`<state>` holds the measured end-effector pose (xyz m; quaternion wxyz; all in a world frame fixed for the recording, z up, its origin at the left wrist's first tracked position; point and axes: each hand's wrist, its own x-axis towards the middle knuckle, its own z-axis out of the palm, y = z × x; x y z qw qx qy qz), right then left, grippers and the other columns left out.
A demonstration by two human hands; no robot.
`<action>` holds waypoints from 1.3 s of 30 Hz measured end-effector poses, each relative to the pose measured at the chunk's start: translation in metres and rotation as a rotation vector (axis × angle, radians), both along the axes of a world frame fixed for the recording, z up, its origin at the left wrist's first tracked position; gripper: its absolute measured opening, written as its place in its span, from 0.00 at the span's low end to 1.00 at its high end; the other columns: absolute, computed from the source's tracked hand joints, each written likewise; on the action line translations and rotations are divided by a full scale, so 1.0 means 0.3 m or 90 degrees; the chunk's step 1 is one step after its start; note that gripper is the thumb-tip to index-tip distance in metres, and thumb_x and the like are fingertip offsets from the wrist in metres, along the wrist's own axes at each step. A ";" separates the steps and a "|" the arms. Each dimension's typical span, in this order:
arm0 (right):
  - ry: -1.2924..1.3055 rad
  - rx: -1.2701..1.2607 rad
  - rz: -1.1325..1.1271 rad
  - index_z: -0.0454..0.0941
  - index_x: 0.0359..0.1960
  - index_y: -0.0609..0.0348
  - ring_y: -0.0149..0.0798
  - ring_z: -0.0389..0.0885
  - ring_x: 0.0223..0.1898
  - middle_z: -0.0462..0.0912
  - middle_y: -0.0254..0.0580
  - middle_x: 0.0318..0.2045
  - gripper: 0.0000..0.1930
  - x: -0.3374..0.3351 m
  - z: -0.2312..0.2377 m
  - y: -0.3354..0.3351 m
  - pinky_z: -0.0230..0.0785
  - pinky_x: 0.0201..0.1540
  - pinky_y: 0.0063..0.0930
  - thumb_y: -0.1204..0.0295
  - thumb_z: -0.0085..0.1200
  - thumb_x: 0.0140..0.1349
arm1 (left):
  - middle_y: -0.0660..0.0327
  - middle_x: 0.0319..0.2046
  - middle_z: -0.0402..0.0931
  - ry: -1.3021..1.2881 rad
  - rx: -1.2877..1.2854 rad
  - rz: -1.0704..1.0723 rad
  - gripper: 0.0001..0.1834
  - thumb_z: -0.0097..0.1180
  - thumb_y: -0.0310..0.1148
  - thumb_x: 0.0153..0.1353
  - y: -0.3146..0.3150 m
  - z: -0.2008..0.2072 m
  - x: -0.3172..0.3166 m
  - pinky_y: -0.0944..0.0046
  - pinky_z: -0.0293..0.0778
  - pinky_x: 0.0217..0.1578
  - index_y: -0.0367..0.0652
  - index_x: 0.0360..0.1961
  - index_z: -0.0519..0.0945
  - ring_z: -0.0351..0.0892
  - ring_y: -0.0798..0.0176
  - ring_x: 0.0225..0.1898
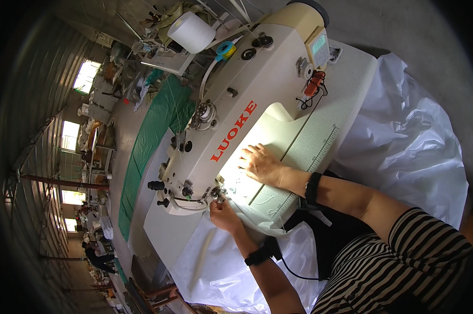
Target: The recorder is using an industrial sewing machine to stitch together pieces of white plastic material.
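Observation:
A cream sewing machine (236, 104) runs diagonally across the view, its needle end toward the lower left. My left hand (224, 215) is closed in a pinch close by the presser foot area (218, 193); what its fingertips hold is too small to make out. My right hand (261, 165) lies with fingers spread on the brightly lit machine bed, under the arm of the machine. Glossy white sheeting (215, 256) hangs below my left hand. The needle itself cannot be made out.
More white sheeting (404, 141) drapes off the table's right side. A white thread cone (191, 32) stands behind the machine. Small red-handled thread snips (314, 83) rest by the machine's pillar. Green sheeting (147, 152) lies beyond. A person (97, 257) is far off at left.

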<state>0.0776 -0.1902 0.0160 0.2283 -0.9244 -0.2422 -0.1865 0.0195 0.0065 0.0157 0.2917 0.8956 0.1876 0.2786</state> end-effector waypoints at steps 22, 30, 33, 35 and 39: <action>0.011 -0.008 0.005 0.78 0.48 0.47 0.42 0.70 0.56 0.75 0.42 0.49 0.16 -0.006 0.007 -0.004 0.61 0.59 0.40 0.60 0.54 0.60 | 0.67 0.10 0.61 -0.040 -0.011 -0.024 0.19 0.64 0.36 0.59 0.003 -0.009 0.002 0.59 0.53 0.16 0.38 0.17 0.72 0.54 0.71 0.14; -0.005 0.033 -0.021 0.77 0.47 0.53 0.42 0.71 0.53 0.76 0.42 0.48 0.18 -0.009 0.022 -0.013 0.62 0.57 0.39 0.61 0.58 0.58 | 0.68 0.11 0.61 -0.021 0.003 -0.048 0.13 0.65 0.36 0.58 -0.001 0.011 -0.007 0.61 0.54 0.16 0.37 0.23 0.79 0.55 0.73 0.14; 0.022 0.121 0.070 0.78 0.47 0.53 0.39 0.74 0.51 0.78 0.39 0.45 0.18 -0.059 0.062 -0.031 0.64 0.56 0.36 0.58 0.58 0.59 | 0.71 0.13 0.62 0.037 -0.058 -0.097 0.09 0.64 0.32 0.58 0.002 0.099 -0.060 0.66 0.54 0.18 0.38 0.28 0.82 0.56 0.75 0.17; 0.001 0.204 0.166 0.80 0.45 0.52 0.38 0.77 0.49 0.80 0.36 0.42 0.16 -0.108 0.099 -0.024 0.66 0.53 0.36 0.58 0.58 0.60 | 0.72 0.14 0.63 0.032 -0.082 -0.138 0.06 0.64 0.30 0.58 0.000 0.175 -0.115 0.67 0.55 0.19 0.38 0.31 0.83 0.57 0.75 0.18; -0.035 0.252 0.233 0.80 0.38 0.52 0.38 0.79 0.45 0.80 0.33 0.37 0.12 -0.215 0.185 0.007 0.68 0.51 0.36 0.59 0.58 0.61 | 0.75 0.17 0.61 0.020 -0.159 -0.242 0.02 0.63 0.24 0.59 -0.067 0.282 -0.229 0.74 0.53 0.22 0.39 0.33 0.83 0.55 0.78 0.20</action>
